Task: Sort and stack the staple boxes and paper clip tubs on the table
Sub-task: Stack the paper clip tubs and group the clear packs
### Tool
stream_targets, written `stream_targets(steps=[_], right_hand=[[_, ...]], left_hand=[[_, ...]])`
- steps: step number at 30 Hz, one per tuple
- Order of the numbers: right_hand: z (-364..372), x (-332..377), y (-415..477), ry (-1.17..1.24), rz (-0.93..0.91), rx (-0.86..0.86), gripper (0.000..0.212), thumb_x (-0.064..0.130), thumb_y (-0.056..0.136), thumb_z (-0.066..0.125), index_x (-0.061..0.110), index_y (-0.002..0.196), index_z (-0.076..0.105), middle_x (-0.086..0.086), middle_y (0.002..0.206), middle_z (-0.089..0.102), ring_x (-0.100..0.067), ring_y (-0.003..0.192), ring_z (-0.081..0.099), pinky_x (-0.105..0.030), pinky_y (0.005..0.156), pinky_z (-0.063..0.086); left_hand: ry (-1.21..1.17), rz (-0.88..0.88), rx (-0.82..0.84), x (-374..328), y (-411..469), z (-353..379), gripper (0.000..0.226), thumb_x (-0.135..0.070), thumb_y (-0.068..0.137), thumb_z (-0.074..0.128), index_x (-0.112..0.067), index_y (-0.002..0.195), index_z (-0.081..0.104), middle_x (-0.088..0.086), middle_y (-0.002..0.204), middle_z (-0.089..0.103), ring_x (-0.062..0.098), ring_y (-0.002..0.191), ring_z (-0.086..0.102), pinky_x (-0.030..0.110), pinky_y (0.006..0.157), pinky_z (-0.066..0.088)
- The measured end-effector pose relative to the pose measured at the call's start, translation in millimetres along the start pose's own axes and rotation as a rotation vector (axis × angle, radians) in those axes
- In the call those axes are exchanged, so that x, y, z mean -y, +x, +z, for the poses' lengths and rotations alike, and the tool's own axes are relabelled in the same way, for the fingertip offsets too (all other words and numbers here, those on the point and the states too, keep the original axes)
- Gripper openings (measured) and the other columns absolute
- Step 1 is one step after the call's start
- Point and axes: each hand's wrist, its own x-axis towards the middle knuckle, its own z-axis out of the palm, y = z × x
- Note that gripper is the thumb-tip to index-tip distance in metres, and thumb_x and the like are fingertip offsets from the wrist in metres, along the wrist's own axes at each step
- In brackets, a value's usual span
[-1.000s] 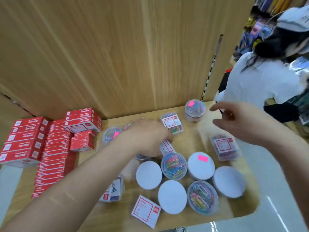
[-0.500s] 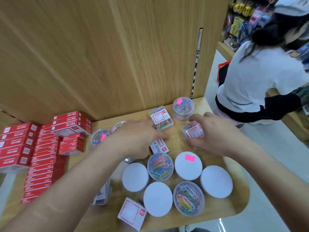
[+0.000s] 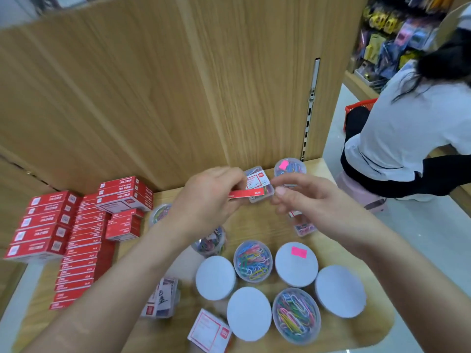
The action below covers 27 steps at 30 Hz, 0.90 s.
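My left hand (image 3: 209, 200) holds a thin red staple box (image 3: 248, 193) above the wooden table (image 3: 369, 335), its free end pointing right. My right hand (image 3: 303, 197) hovers at that end with fingers apart, holding nothing. Red staple boxes (image 3: 51, 222) lie stacked at the left, with a taller pile (image 3: 126, 192) behind. Round paper clip tubs (image 3: 252, 261) cluster at the front, some with white lids (image 3: 216, 277). Square clear clip boxes (image 3: 258, 183) sit at the back, and one (image 3: 303, 226) is partly hidden under my right wrist.
A wooden panel wall (image 3: 178, 98) rises right behind the table. A person in a white shirt (image 3: 407, 138) crouches on the floor at the right, near a red basket (image 3: 359, 108). Two labelled boxes (image 3: 210, 332) lie near the table's front edge.
My left hand has lifted off the table with a red staple box. My right hand let go of the small clip box and rose toward the staple box's end.
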Motion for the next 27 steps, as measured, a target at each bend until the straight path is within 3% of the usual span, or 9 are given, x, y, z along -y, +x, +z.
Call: stream_targets(steps=[3, 7, 10, 13, 16, 20, 25, 27], right_hand=[[9.8, 5.8, -2.4, 0.308, 0.047, 0.044, 0.024, 0.022, 0.087, 0.062, 0.011, 0.109, 0.065, -0.009, 0.088, 0.072, -0.017, 0.077, 0.067, -0.025, 0.066, 0.051], [19.6, 6.7, -1.8, 0.425, -0.003, -0.048, 0.021, 0.006, 0.082, 0.068, 0.006, 0.102, 0.066, -0.013, 0.078, 0.071, -0.017, 0.068, 0.066, -0.021, 0.060, 0.053], [22.7, 8.4, -0.8, 0.449, -0.028, -0.098, 0.019, -0.002, 0.080, 0.068, 0.002, 0.099, 0.067, -0.013, 0.079, 0.072, -0.016, 0.064, 0.065, -0.019, 0.058, 0.053], [21.3, 12.0, 0.4, 0.401, -0.062, -0.130, 0.012, 0.000, 0.079, 0.069, 0.004, 0.091, 0.071, -0.016, 0.082, 0.073, -0.015, 0.067, 0.062, -0.019, 0.059, 0.050], [19.5, 14.5, 0.6, 0.367, -0.078, -0.098, 0.007, 0.006, 0.076, 0.072, 0.010, 0.081, 0.075, -0.021, 0.084, 0.072, -0.017, 0.071, 0.057, -0.024, 0.063, 0.045], [17.5, 16.0, -0.2, 0.429, -0.061, -0.043, 0.024, 0.014, 0.066, 0.072, 0.005, 0.088, 0.070, -0.017, 0.080, 0.073, -0.016, 0.067, 0.062, -0.028, 0.064, 0.041], [18.3, 16.3, -1.1, 0.493, -0.029, 0.010, 0.028, 0.016, 0.070, 0.070, 0.005, 0.095, 0.065, -0.016, 0.078, 0.072, -0.015, 0.061, 0.062, -0.020, 0.055, 0.043], [18.0, 16.3, -3.8, 0.489, -0.012, 0.114, 0.031, 0.019, 0.077, 0.071, 0.007, 0.105, 0.065, -0.020, 0.091, 0.072, -0.024, 0.074, 0.065, -0.026, 0.064, 0.048]], left_hand=[[-0.030, 0.093, -0.206, -9.0, -4.6, -6.5, 0.013, -0.005, 0.072, 0.072, -0.007, 0.078, 0.061, 0.002, 0.079, 0.061, 0.023, 0.073, 0.054, 0.033, 0.065, 0.043], [-0.058, 0.113, -0.292, -20.5, -12.0, -13.2, 0.016, 0.003, 0.068, 0.074, -0.003, 0.080, 0.064, 0.007, 0.092, 0.062, 0.025, 0.083, 0.055, 0.031, 0.073, 0.044], [-0.248, 0.023, -0.135, -25.9, -19.1, -21.4, 0.046, -0.008, 0.068, 0.081, -0.007, 0.110, 0.063, 0.004, 0.112, 0.056, 0.016, 0.102, 0.055, 0.023, 0.086, 0.044], [-0.464, -0.078, 0.054, -27.5, -28.0, -31.9, 0.081, -0.013, 0.065, 0.080, -0.020, 0.138, 0.045, -0.009, 0.135, 0.044, 0.004, 0.121, 0.047, 0.015, 0.097, 0.039], [-0.642, -0.164, 0.147, -29.5, -29.3, -41.6, 0.081, -0.012, 0.067, 0.079, -0.033, 0.137, 0.044, -0.025, 0.140, 0.038, 0.005, 0.119, 0.050, 0.023, 0.091, 0.049], [-0.657, -0.125, 0.235, -31.8, -28.3, -47.6, 0.083, -0.011, 0.066, 0.083, -0.032, 0.138, 0.046, -0.021, 0.142, 0.040, 0.005, 0.133, 0.039, 0.030, 0.102, 0.044], [-0.663, -0.133, 0.166, -37.5, -30.6, -44.4, 0.087, -0.016, 0.059, 0.088, -0.046, 0.131, 0.048, -0.014, 0.126, 0.046, 0.013, 0.110, 0.056, 0.028, 0.086, 0.052], [-0.586, -0.134, 0.049, -38.6, -31.9, -37.1, 0.084, -0.028, 0.056, 0.089, -0.040, 0.131, 0.051, -0.009, 0.120, 0.047, 0.011, 0.105, 0.057, 0.020, 0.080, 0.050]])
